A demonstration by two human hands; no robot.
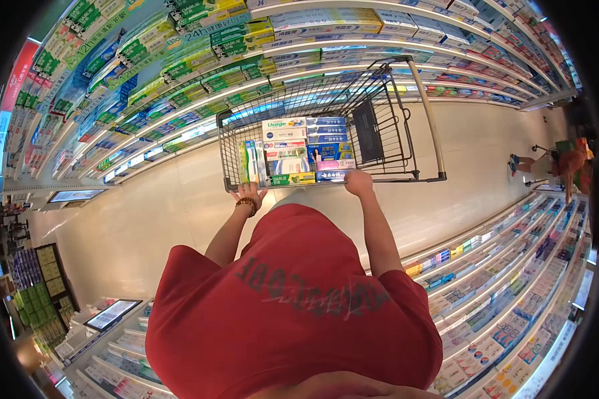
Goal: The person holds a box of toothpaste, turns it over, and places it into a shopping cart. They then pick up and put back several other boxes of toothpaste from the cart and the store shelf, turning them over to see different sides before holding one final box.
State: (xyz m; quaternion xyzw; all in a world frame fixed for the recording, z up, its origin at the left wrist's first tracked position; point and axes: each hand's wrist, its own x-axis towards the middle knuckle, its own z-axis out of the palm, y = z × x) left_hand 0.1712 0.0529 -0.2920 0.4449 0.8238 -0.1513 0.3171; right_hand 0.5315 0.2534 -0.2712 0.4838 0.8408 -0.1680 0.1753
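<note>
A wire shopping cart (246,113) stands sideways before me, its handle (427,120) to the right. Toothpaste boxes (287,144) lie stacked in two columns inside its basket, with upright toothbrush packs (251,161) at their left. My left hand (249,193), with a beaded bracelet (247,205) at the wrist, rests at the near rim beside these packs, its fingers spread. Further right, my right hand (358,183) is closed round the same rim, next to the lowest boxes.
Shelves of toothpaste boxes (186,60) curve along the far side behind the cart. More stocked shelves (499,299) run along the near right. A screen (113,314) stands at the lower left. Another person (569,163) is at the far right.
</note>
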